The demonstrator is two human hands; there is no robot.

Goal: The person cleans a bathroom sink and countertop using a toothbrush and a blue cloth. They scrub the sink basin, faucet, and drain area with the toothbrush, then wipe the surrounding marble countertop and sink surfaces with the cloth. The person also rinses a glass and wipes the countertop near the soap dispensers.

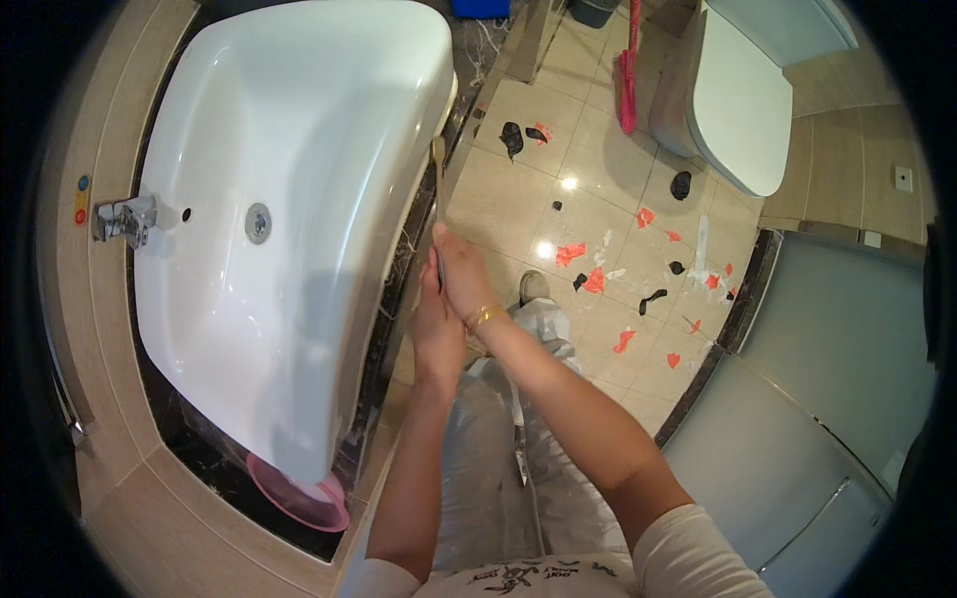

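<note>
My left hand (437, 321) and my right hand (461, 273) are together beside the front edge of a white ceramic washbasin (351, 247). Between them they hold the handle of a slim brush-like tool (439, 179), whose head points away from me and lies close to the basin's outer rim. The right hand is further up the handle, with gold-coloured bangles at its wrist. The left palm lies against the lower end, its fingers partly hidden. What the tool's head touches cannot be told.
Torn red (570, 254), black (511, 140) and white scraps litter the tiled floor. A pink broom (626, 97) stands near the toilet (740, 112). A pink basin (299, 501) sits under the washbasin's near end. Frosted panels (837, 329) are at the right.
</note>
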